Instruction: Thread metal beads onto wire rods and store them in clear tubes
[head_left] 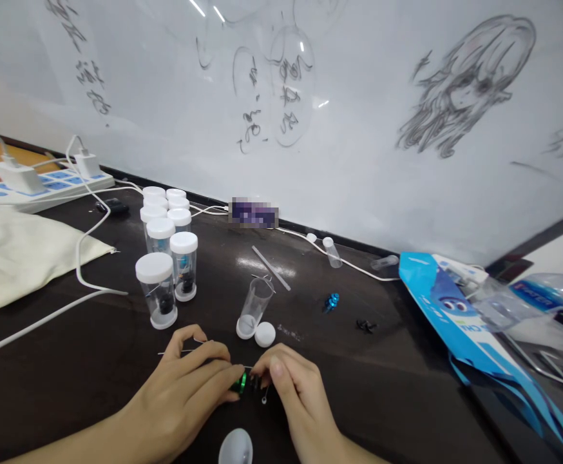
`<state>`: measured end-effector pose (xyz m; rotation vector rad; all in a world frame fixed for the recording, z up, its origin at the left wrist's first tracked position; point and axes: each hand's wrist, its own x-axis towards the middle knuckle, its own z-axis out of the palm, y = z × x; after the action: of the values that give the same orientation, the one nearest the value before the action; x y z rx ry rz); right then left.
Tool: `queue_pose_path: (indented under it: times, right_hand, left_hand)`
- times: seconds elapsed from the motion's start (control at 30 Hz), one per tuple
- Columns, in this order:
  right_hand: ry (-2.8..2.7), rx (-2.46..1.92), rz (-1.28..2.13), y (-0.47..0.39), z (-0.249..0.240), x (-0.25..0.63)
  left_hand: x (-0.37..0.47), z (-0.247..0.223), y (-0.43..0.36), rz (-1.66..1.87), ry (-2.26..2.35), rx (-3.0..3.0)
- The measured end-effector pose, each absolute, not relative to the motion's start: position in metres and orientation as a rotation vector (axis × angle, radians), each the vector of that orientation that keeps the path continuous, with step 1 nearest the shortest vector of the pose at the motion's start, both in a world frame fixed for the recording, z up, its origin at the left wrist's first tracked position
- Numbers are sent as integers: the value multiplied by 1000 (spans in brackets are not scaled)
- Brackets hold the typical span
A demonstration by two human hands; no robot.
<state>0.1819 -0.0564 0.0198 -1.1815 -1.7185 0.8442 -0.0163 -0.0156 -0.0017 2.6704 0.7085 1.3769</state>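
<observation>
My left hand (192,383) is closed around a small shiny green part (241,383), mostly hidden by the fingers. A thin metal wire (180,352) sticks out past its thumb side. Just to the right, my right hand (298,386) pinches a small black piece (255,383) whose exact kind I cannot make out. Below those fingertips hangs a thin wire end with a tiny loop (264,400). Beyond the hands, an uncapped transparent tube (257,299) leans to one side, with a white cap (265,334) beside it. A whitish oval object (236,447) lies close to me.
Several white-capped vials (162,293) stand at the left. A blue metallic part (332,301), black bits (366,325) and a transparent stick (272,269) lie on the dark table. At right are a blue bag (431,303) and a water bottle (547,293). White cables (44,322) cross the left side.
</observation>
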Motion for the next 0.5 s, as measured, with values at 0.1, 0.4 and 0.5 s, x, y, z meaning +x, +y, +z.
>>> queue_pose_path:
  times: [0.1, 0.4, 0.5]
  right_hand:
    - [-1731, -1174, 848, -57, 20, 182]
    - [-1727, -1175, 855, -59, 21, 182]
    - [-1712, -1180, 862, -59, 21, 182]
  left_hand:
    - [-17, -1, -16, 1331, 689, 2665]
    - [-18, 0, -16, 1340, 683, 2640]
    - [-17, 1, -16, 1377, 677, 2638]
